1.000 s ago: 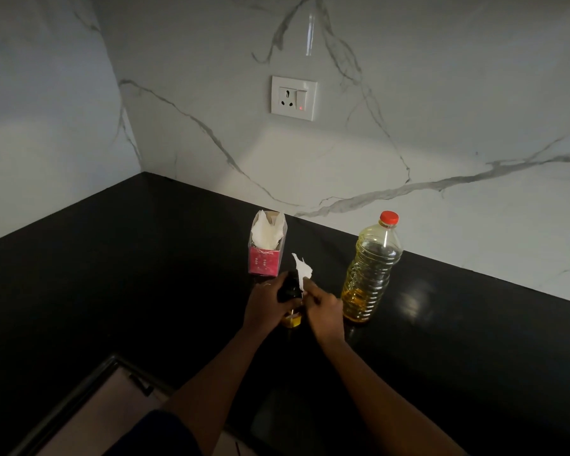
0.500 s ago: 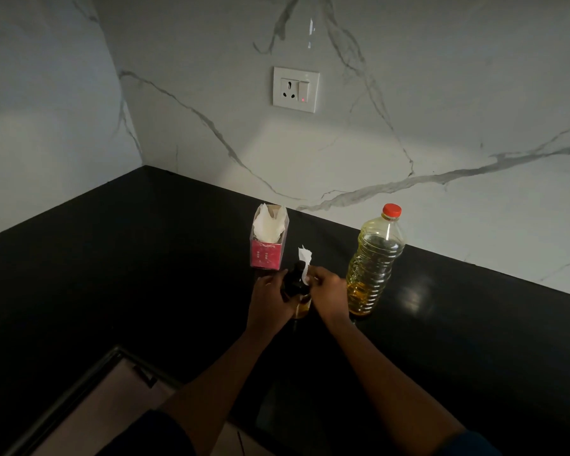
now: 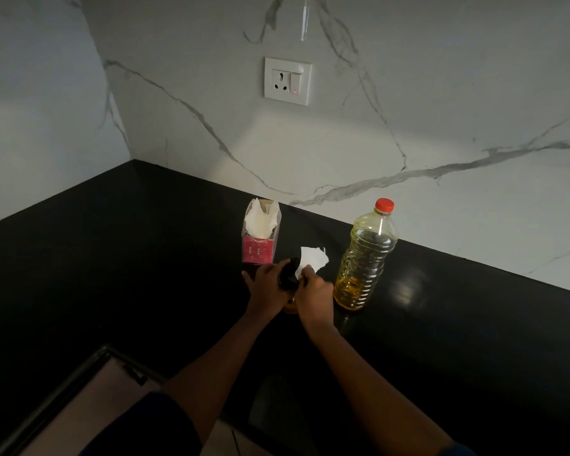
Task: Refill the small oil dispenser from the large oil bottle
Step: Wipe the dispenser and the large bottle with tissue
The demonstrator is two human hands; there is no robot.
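A black countertop (image 3: 112, 274) fills the room's corner, backed by a white marble wall (image 3: 441, 93) with grey veins, and at its near left edge sits a paler framed recess (image 3: 89, 406) that I cannot make out in this dim light. The large oil bottle (image 3: 364, 258) stands upright near the back edge, right of the middle, its red cap (image 3: 384, 205) on and yellow oil filling only its lower part. To its left, also close to the back edge, is a tissue box (image 3: 259, 245), red at the front with white tissue sticking up from the top. Both hands are together just in front of the box and beside the bottle. The left hand (image 3: 265, 287) is wrapped around the small oil dispenser (image 3: 288, 274), whose dark top shows between the hands while its body is mostly hidden. The right hand (image 3: 315, 296) pinches a white scrap of tissue (image 3: 313, 258) against that top, the loose end poking up toward the wall. A white socket plate (image 3: 287, 80) with a small red light is on the wall above the box
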